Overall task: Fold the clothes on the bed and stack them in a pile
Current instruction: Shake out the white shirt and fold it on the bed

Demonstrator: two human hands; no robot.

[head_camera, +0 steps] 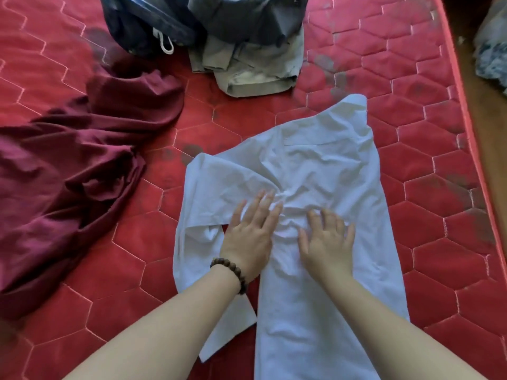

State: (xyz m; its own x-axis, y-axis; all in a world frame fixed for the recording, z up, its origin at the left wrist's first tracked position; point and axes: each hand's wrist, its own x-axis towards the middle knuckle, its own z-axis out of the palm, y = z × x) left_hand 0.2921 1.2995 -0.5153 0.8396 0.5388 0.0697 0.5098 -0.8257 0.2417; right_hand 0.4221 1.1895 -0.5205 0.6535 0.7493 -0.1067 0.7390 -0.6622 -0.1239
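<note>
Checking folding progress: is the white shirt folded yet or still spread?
Partly folded: the white shirt lies flat and wrinkled, one sleeve turned in, both hands pressing it.

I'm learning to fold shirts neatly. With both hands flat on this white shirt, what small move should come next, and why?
Probably sweep both palms outward: the left hand and right hand press flat on the white shirt where creases bunch between them.

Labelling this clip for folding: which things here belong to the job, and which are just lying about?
Job: white shirt under both hands, left, right; maroon garment; khaki shorts; dark clothes; grey garment.
Lying about: red mattress; bundle off the bed.
</note>
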